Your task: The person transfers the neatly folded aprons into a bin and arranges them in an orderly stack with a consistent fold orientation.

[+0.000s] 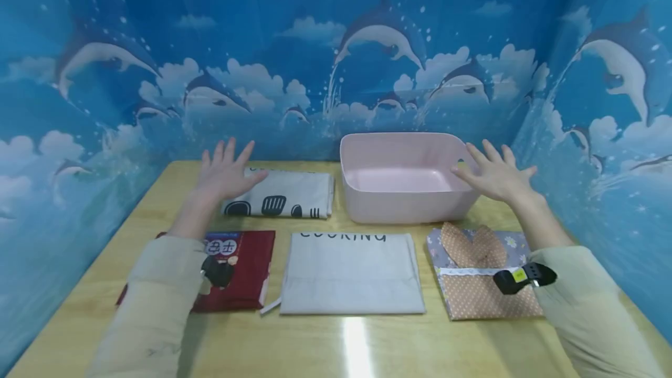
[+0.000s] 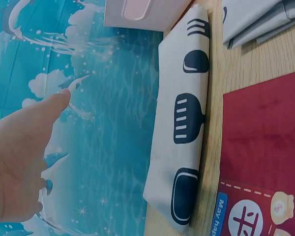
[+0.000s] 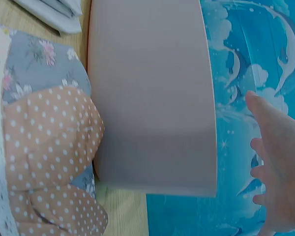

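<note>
While both hands are held above the counter [image 1: 131,203] with fingers spread and nothing gripped, the left hand [image 1: 224,171] is seen over the patterned cloth [image 1: 283,194], and the right hand [image 1: 496,174] is seen at the right rim of the pink tub [image 1: 404,203]. Just beside the cloth, to its right, the tub is placed. Nearer to the person, a red cloth [image 1: 247,270], a grey cloth [image 1: 352,276] and a dotted cloth [image 1: 472,290] are laid in a row.

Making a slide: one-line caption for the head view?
Open left hand above a folded cloth, open right hand beside a pink bin.
</note>
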The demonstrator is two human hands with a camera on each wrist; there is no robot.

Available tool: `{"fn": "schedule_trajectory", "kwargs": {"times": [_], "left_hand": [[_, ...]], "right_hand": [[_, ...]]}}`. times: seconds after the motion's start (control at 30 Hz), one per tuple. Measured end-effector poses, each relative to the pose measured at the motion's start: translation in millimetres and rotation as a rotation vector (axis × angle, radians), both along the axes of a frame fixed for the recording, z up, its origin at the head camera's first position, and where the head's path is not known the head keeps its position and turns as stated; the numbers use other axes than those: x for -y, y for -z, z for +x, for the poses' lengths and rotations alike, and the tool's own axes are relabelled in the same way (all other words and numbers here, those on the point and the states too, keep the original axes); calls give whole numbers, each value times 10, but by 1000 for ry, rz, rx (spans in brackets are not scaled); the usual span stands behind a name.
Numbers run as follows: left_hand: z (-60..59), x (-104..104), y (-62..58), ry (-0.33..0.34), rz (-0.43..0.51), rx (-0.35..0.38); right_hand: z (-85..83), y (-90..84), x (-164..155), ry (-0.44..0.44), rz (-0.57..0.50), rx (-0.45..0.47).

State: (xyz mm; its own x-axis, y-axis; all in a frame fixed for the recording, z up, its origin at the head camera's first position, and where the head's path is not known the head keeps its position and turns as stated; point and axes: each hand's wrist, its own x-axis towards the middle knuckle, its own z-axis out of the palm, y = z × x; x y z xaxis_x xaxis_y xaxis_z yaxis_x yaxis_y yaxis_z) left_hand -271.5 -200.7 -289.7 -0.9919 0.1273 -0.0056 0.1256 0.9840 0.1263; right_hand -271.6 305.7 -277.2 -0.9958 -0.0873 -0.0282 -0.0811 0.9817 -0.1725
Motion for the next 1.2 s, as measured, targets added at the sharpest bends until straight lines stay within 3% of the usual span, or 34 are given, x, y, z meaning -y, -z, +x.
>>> {"fn": "schedule_trajectory", "kwargs": {"times": [0.3,0.6,0.87,1.2], "left_hand": [[8,-91,-19,7,9,-11],[68,-160,-16,21,-6,-17],[153,-208,-20,36,-3,2],[305,-280,-12,64,-18,-90]], "right_hand": [[73,-6,131,-40,12,-40],[213,-10,203,-42,22,-156],[347,23,254,-128,31,-279],[480,73,310,-161,-74,-351]]}}
